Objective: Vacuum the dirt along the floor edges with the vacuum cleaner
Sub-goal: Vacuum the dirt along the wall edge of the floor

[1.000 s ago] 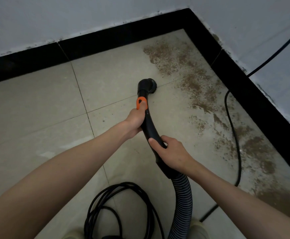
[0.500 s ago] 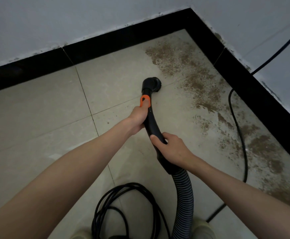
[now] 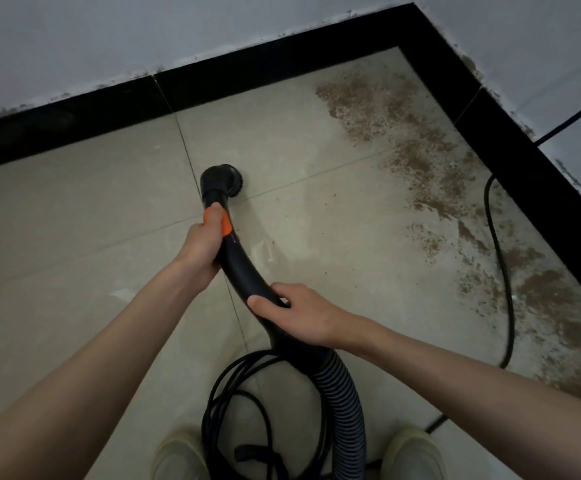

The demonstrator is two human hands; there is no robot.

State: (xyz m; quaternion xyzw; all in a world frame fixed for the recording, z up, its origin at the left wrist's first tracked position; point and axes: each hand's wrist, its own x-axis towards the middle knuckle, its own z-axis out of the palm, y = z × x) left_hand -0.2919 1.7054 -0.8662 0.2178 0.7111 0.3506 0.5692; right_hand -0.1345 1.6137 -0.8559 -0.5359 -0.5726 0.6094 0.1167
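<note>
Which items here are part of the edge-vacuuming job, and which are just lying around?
Job:
left hand and right hand, both gripping the vacuum wand
brush nozzle
ribbed hose
brown dirt along the black skirting

Lying about:
coiled cable
loose cable across the dirt
shoes

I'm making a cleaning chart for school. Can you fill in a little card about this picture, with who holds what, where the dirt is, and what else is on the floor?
left hand: grips the vacuum wand by its orange band
right hand: grips the wand lower down, above the ribbed hose
brush nozzle: on bare tile, apart from the dirt
dirt: brown band along the right-hand black skirting
loose cable: lies across the dirt
coiled cable: by the shoes
</note>
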